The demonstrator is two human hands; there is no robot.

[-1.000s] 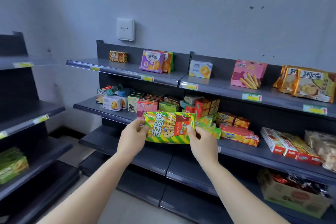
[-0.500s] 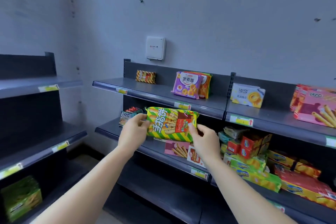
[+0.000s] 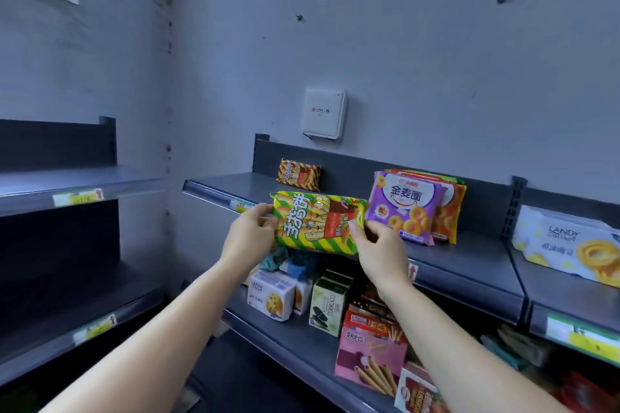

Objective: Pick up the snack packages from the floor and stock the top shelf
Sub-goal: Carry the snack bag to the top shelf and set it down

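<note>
A green and yellow striped snack package (image 3: 317, 223) is held flat between both hands, level with the front edge of the top shelf (image 3: 469, 258). My left hand (image 3: 250, 236) grips its left end and my right hand (image 3: 377, 250) grips its right end. On the top shelf behind it lies a small orange striped package (image 3: 298, 174). To the right stands a purple ring-snack bag (image 3: 404, 208) with orange bags behind it.
A white cookie bag (image 3: 570, 245) lies on the top shelf's right section. The shelf below holds several boxes, among them a white cookie box (image 3: 270, 297) and a pink stick-biscuit box (image 3: 369, 359). A dark shelf unit (image 3: 77, 184) stands at left. A white wall box (image 3: 323, 113) hangs above.
Both hands have lifted the striped package from the height of the middle shelf up to the top shelf's front edge, and the view has turned left and closer.
</note>
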